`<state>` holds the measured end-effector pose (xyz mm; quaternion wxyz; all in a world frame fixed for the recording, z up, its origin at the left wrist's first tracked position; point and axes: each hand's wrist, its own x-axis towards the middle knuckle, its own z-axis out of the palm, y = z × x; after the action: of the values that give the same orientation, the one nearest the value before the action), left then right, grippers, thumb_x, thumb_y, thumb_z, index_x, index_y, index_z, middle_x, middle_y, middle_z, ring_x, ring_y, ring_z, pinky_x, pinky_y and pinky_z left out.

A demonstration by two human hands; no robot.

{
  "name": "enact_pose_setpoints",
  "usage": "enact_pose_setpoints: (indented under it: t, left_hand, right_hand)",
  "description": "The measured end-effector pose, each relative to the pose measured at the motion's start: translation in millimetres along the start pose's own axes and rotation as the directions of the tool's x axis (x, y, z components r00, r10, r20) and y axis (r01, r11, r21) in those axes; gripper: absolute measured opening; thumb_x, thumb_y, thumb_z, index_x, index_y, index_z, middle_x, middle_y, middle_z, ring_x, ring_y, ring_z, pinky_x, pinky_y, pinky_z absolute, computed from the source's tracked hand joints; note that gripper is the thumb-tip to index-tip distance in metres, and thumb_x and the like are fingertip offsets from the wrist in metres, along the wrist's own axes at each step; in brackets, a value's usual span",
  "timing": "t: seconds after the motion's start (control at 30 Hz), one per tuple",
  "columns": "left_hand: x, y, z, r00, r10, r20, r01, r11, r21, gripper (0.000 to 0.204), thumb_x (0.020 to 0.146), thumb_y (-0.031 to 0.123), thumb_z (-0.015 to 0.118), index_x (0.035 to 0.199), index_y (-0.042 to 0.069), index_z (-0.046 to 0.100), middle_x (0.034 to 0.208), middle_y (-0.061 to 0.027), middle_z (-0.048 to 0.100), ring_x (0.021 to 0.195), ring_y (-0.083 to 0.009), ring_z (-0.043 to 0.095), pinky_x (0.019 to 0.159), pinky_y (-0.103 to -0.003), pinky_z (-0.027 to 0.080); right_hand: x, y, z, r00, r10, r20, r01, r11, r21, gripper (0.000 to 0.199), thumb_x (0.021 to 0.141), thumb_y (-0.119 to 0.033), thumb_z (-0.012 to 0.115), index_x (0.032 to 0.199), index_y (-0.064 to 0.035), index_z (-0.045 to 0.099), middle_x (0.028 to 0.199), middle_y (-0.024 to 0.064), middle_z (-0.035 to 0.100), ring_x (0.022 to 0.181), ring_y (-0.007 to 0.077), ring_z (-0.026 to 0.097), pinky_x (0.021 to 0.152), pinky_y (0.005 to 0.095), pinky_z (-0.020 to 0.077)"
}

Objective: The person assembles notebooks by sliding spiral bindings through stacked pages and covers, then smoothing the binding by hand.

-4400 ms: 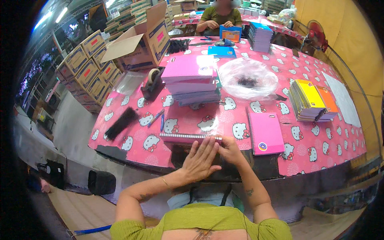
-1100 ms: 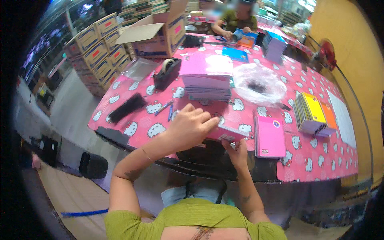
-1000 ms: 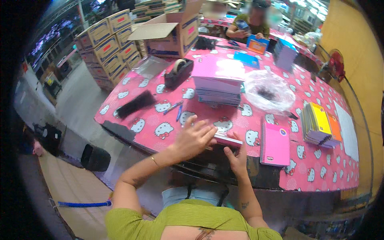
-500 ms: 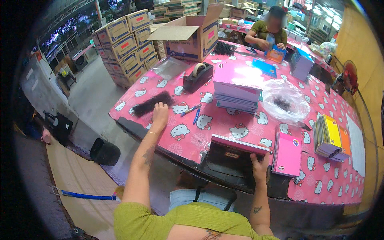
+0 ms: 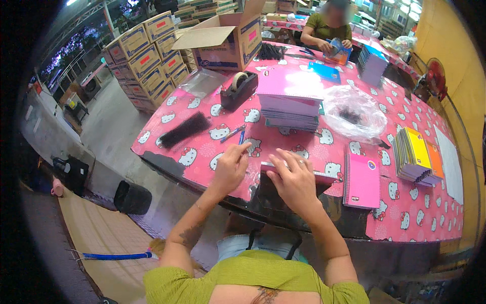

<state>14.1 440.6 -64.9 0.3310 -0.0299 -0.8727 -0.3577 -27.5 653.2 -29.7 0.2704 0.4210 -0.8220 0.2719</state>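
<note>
A pink-edged notebook is at the table's near edge, over a dark recess, mostly seen as a narrow strip. My right hand lies across its left part, thumb on the near side and fingers over the far side. Just left of it hovers my left hand, fingertips pinched together; whatever they hold is too small to make out. A pile of black spiral binding coils rests farther left. Two pens lie beyond my left hand. To the right is a pink spiral notebook.
Behind are a tall notebook stack, a black tape dispenser and an open carton. A clear plastic bag holds dark coils. Yellow notebooks stand at right. Across the table, a person handles a notebook.
My left hand has left the coil pile and come right, close to the notebook. My right hand has slid from the notebook's right end toward its left. The whole view has shifted slightly.
</note>
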Motion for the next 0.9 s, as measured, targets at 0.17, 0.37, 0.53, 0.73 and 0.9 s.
enact_pose_setpoints:
  t: [0.17,0.37,0.53,0.73,0.9]
  left_hand:
    - [-19.1,33.7,-2.6,1.000,-0.003,0.017,0.004,0.998,-0.068,0.026,0.091,0.012,0.068,0.114,0.001,0.069,0.089,-0.0145,0.068,0.076,-0.0238,0.066,0.066,-0.034,0.051]
    - [-22.4,25.5,6.2,1.000,-0.011,-0.024,0.009,0.995,-0.095,0.017,0.090,0.008,0.071,0.105,0.000,0.072,0.087,-0.0093,0.069,0.071,-0.0142,0.064,0.063,-0.027,0.051]
    - [-22.7,29.6,2.9,0.999,-0.034,0.027,0.037,0.994,-0.106,0.015,0.091,0.011,0.071,0.100,0.000,0.073,0.080,-0.0098,0.070,0.067,-0.0145,0.064,0.061,-0.027,0.050]
    - [-16.5,17.3,10.2,0.972,-0.224,0.068,0.227,0.973,-0.045,0.031,0.101,0.025,0.061,0.088,-0.002,0.069,0.058,-0.0077,0.059,0.054,-0.0113,0.057,0.049,-0.028,0.042]
    - [-11.1,23.7,6.0,0.940,-0.322,0.112,0.339,0.921,-0.195,0.038,0.103,0.030,0.058,0.086,-0.002,0.067,0.055,-0.0031,0.055,0.050,-0.0076,0.051,0.047,-0.027,0.039]
  right_hand:
    - [0.2,11.3,24.6,0.992,0.059,0.108,-0.062,0.998,0.021,0.013,0.089,-0.023,0.067,0.096,-0.0123,0.068,0.083,0.0047,0.069,0.079,0.0241,0.067,0.069,0.0400,0.0484]
    - [1.2,13.7,28.7,0.997,0.047,0.055,-0.050,0.997,0.054,0.012,0.090,-0.024,0.066,0.093,-0.0122,0.067,0.079,0.0058,0.068,0.076,0.0253,0.067,0.067,0.0411,0.0490]
    - [1.3,14.6,26.8,0.995,0.068,0.071,-0.072,0.995,0.065,0.012,0.090,-0.024,0.066,0.092,-0.0127,0.067,0.078,0.0060,0.068,0.074,0.0264,0.067,0.065,0.0420,0.0488]
    - [1.0,13.3,26.6,0.998,0.047,0.053,-0.049,0.997,0.052,0.012,0.090,-0.025,0.066,0.092,-0.0130,0.066,0.078,0.0048,0.067,0.072,0.0255,0.067,0.065,0.0413,0.0479]
    - [1.1,11.8,23.5,0.994,0.065,0.090,-0.070,0.996,0.052,0.012,0.090,-0.024,0.067,0.094,-0.0135,0.069,0.081,0.0052,0.068,0.074,0.0265,0.067,0.065,0.0409,0.0481]
